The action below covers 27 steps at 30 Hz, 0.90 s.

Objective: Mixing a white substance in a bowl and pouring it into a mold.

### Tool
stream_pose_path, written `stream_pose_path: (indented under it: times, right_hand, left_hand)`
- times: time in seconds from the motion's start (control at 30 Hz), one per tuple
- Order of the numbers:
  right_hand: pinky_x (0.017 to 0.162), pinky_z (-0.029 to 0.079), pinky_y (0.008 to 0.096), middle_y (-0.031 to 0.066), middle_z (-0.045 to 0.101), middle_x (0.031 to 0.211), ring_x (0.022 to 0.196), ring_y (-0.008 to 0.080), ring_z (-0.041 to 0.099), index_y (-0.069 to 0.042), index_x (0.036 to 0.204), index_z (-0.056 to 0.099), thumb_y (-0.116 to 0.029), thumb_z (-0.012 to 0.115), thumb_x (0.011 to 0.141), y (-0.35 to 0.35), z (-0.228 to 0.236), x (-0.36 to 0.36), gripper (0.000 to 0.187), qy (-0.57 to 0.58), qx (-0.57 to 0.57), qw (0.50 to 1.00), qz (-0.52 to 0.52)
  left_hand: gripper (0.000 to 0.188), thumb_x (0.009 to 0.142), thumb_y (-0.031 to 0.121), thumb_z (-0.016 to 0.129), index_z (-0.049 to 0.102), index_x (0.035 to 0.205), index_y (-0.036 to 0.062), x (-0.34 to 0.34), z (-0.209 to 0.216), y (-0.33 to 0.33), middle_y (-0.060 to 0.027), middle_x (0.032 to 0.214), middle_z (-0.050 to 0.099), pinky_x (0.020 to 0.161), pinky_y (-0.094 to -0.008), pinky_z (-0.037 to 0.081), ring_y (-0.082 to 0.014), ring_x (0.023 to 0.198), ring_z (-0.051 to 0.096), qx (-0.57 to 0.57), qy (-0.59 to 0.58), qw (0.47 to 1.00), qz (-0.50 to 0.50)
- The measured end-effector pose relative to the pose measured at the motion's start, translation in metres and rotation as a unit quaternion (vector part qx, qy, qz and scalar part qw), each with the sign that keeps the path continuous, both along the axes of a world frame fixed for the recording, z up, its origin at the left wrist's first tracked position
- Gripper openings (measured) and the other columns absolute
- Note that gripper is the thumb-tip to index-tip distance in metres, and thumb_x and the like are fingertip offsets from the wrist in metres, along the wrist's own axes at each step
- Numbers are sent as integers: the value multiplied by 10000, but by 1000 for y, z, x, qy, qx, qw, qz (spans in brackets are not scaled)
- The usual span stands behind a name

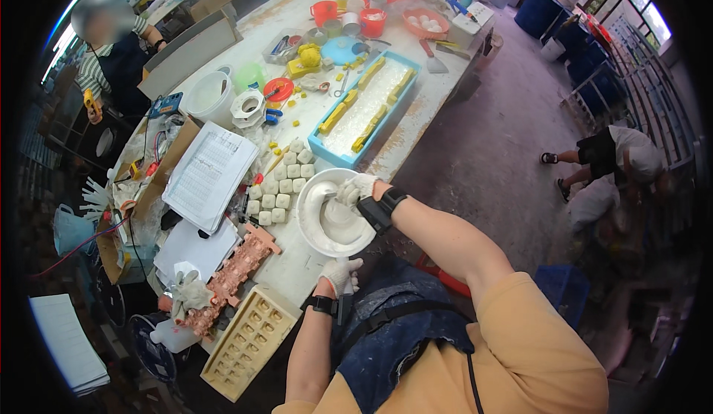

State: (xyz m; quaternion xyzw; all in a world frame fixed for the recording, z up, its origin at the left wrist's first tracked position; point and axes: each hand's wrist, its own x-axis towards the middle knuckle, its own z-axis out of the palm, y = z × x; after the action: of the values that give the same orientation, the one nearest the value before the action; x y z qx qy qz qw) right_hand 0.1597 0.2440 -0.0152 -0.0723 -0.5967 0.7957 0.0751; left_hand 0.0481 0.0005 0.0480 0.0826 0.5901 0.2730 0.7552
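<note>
One white bowl of white paste has its handle clamped by the left hand's fingers, while the right hand reaches inside, finger closure indiscernible.

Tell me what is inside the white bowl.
The white bowl holds a white, pasty-looking mass, part of it smeared up the wall. The gloved right hand reaches over the rim. The mass covers the bowl's bottom; whatever lies beneath that hand is hidden.
</note>
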Motion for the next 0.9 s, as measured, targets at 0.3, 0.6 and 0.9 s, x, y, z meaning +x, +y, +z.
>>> stream_pose_path:
  times: [0.3,0.6,0.9]
  right_hand:
    - [792,530,458,218,695,995,941,393,672,-37,1055,677,-211,535,886,-101,210,36,281,-510,540,668,50]
    - [768,551,429,160,673,1001,915,325,683,-93,1135,634,-161,518,917,-71,208,-7,256,-345,688,626,-124]
    - [681,516,433,165,694,901,808,334,679,-82,1035,617,-383,478,966,-92,58,87,339,-506,355,783,-63]
  left_hand:
    - [228,817,187,757,559,848,77,-30,-11,-20,-22,620,499,411,-357,451,-176,464,498,-21,58,998,-15]
    - [417,743,284,738,615,1025,2,-64,41,-1,-183,893,636,667,-413,515,-298,758,628,67,474,845,-239]
    - [522,751,340,687,627,1149,8,-57,55,7,-251,1125,653,919,-446,493,-390,1082,617,79,588,751,-290]
